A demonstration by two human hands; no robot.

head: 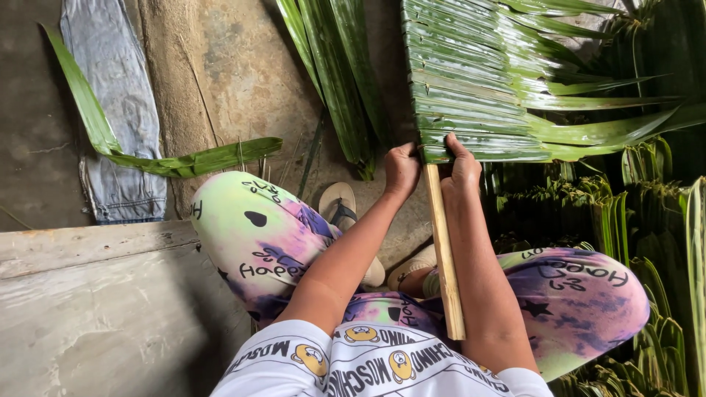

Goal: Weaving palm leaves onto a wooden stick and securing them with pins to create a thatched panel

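I sit with a long bamboo slat (443, 250) running from my lap away from me. Folded green palm leaves (471, 81) are layered along its far part like a thatch panel. My left hand (401, 169) grips the near edge of the lowest leaf to the left of the slat. My right hand (463, 163) presses the same leaf edge on the right of the slat, thumb on top. Both hands pinch the leaf against the slat.
A loose bundle of palm leaves (342, 73) lies on the dirt floor ahead. One bent leaf (176, 162) lies at left beside denim jeans (118, 110). Stacked finished leaf panels (625, 220) fill the right side. A wooden bench (95, 309) is at my left; sandals (340, 206) are underfoot.
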